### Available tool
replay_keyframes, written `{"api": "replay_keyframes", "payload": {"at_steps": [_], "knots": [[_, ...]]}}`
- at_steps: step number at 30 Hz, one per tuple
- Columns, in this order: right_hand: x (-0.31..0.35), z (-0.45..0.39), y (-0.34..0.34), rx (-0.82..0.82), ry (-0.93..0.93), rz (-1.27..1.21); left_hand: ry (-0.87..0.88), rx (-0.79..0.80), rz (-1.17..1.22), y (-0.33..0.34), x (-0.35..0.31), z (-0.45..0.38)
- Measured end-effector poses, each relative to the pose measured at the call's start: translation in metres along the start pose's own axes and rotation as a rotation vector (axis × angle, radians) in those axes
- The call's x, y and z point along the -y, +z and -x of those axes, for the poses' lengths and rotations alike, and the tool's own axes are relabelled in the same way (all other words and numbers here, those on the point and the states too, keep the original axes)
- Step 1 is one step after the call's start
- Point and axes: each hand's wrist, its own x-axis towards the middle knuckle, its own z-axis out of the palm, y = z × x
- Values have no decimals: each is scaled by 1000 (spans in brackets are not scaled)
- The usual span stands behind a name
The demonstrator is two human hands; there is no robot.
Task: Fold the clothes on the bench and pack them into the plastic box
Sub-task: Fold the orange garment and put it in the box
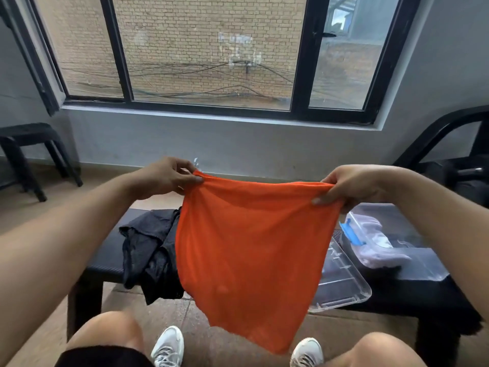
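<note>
Holding an orange garment [248,250] up by its top edge, the left hand [164,178] pinches one corner and the right hand [349,186] grips the other, so the cloth hangs spread between them above the dark counter [105,255]. A heap of black clothes [150,250] lies on the counter to the left, partly draped over its front edge. To the right stands the clear plastic box [423,263] with pale folded clothes [378,250] inside, its lid [341,282] lying just beside it. Two white shoes [169,348] show on the floor below.
</note>
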Motion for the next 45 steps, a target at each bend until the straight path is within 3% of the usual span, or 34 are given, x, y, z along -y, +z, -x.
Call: {"api": "replay_keyframes", "payload": {"at_steps": [8,13,16,19,24,29,33,39,42,45], "knots": [[4,-43,-7,-338,-106,-317,7,-276,-120,0,-3,-38],[8,-50,1,-322,-131,-336,-56,-452,-178,-2,5,-45],[19,-38,21,-191,-308,-354,-178,-436,18,5,14,-44],[33,-18,52,59,-543,-312,-255,-421,309,20,23,-45],[44,-16,119,346,-684,-170,-270,-400,576,56,22,-49],[28,-39,146,457,-708,-35,-159,-283,286,88,27,-43],[15,-57,136,285,-708,-82,-13,-141,105,101,29,-37],[-15,-88,131,-253,-638,-211,26,49,276,119,43,-29],[-23,-95,136,-346,-640,-264,12,101,336,125,53,-28],[-29,-101,140,-325,-574,-298,7,171,316,129,58,-26]]}}
